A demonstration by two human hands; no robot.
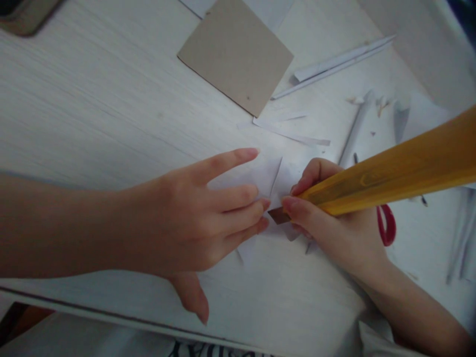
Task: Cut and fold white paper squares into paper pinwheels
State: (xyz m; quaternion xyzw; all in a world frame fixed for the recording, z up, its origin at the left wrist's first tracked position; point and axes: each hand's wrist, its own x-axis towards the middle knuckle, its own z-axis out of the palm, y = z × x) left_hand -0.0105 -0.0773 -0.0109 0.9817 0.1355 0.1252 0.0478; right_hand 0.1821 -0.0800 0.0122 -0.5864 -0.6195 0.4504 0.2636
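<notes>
My left hand (208, 213) lies flat with its fingers stretched out, pressing on a small piece of white paper (256, 176) on the table. The thumb sticks out to the side, toward the front edge. In my right hand (327, 223) is a craft knife (386, 168) with a long yellow wooden handle, gripped low down near the blade. Its short slanted blade (278, 215) reaches the paper just beside my left fingertips. Part of the paper is hidden under both hands.
A square of grey-brown cardboard (238, 54) lies at the back. Thin paper strips (293, 134) and folded paper (342, 62) are strewn to its right. A red scissors handle (387, 225) shows behind my right hand. At the top left sits a dark-topped object (28, 17).
</notes>
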